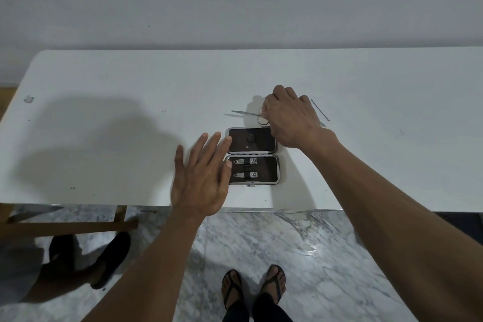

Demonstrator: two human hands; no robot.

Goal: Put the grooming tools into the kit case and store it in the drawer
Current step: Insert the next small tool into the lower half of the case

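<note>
**Scissors next, case still open**

Nearest us, our left hand [201, 172] lies spread flat, fingers apart, at nine o'clock of the open dark-lined, metal-rimmed kit case [253, 155], which holds two steel nail clippers [245, 168]. At twelve o'clock, our right hand [286, 117] pinches the small steel scissors [251, 114]. We judge the thin handle could slip, and the slim metal pick [320, 110] beyond could be forgotten.
</note>
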